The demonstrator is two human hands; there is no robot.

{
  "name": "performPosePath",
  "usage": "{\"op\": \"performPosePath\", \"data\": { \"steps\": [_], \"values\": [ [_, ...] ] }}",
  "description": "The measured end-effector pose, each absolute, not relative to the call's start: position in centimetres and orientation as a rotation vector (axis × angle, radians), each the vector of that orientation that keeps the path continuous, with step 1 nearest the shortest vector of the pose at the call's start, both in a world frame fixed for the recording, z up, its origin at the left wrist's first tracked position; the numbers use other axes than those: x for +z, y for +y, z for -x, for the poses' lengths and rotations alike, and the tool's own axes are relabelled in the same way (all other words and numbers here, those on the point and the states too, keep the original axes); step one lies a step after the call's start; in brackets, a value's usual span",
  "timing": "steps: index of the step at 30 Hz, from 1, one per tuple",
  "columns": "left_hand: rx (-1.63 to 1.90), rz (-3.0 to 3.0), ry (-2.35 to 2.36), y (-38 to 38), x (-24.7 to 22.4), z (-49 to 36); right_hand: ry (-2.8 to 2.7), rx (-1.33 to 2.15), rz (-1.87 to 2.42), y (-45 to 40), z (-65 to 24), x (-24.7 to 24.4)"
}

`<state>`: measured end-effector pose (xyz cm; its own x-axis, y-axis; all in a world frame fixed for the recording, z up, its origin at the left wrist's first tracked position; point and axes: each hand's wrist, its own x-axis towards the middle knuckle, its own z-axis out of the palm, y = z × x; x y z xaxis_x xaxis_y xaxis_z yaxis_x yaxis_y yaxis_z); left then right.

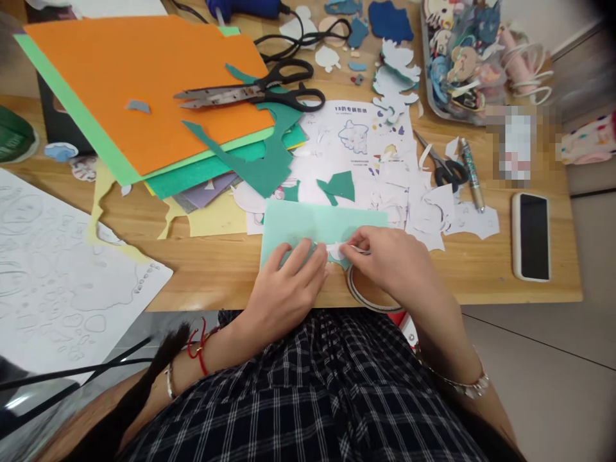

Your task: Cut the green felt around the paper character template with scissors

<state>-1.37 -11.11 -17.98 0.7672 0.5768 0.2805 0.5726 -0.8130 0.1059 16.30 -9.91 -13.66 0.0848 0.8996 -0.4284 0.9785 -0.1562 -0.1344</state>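
Observation:
A mint-green sheet [315,218] lies at the table's front edge. Across its lower part rests my left hand [291,276], fingers stretched out and slightly bent, pressing down. A small white paper cutout [335,250] is on the sheet's lower edge, beside my left fingertips. My right hand [385,256] pinches this cutout at its right end with thumb and forefinger; the fingers partly hide it. Under my right wrist is a ring-shaped roll [368,296], partly covered. Dark green scraps [339,186] lie just beyond the sheet.
Large black-handled scissors [250,90] lie on stacked orange and green sheets [144,77]. Small scissors [445,168], a patterned pen [471,174], paper scraps and a phone [530,237] are at right. A plastic tray [430,96] holds many cutouts. A drawn sheet [62,269] overhangs at left.

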Motion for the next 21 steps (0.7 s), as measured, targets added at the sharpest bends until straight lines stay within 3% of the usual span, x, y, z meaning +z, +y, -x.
{"op": "performPosePath", "data": {
  "steps": [5, 21],
  "values": [
    [0.311, -3.104, 0.865, -11.5, -17.3, 1.2, 1.809, -0.580, -2.256, -10.6, -15.7, -13.8],
    [0.171, -3.078, 0.870, -10.8, -17.1, -0.8, 1.749, -1.014, -2.417, -11.3, -16.5, -14.4]
  ]
}}
